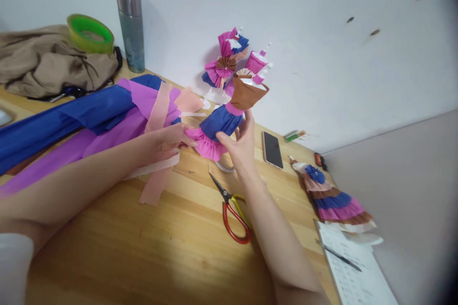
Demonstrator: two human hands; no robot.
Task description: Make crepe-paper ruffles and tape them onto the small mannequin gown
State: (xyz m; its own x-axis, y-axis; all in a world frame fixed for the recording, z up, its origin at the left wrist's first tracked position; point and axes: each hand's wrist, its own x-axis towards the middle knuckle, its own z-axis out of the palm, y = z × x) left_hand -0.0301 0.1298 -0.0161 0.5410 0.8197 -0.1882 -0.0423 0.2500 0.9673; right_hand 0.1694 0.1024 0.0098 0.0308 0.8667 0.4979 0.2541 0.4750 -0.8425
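A crepe-paper doll dress (229, 116), with a brown bodice, blue skirt and pink ruffled hem, is held above the wooden table (153, 248). My left hand (166, 142) pinches the pink hem on its left side, fingers closed. On the right, my right hand (240, 145) grips the skirt with thumb and fingers wrapped round it. Just behind the dress, other paper dolls (229, 62) in pink, blue and brown lean against the white wall.
Red-handled scissors (232, 212) lie below my right hand. Blue, purple and peach crepe sheets (107, 114) spread at left. A phone (272, 149), a finished striped dress (332, 200), a clipboard with pen (354, 271), a steel flask (130, 26), green tape roll (90, 33) and tan cloth (46, 62) are around.
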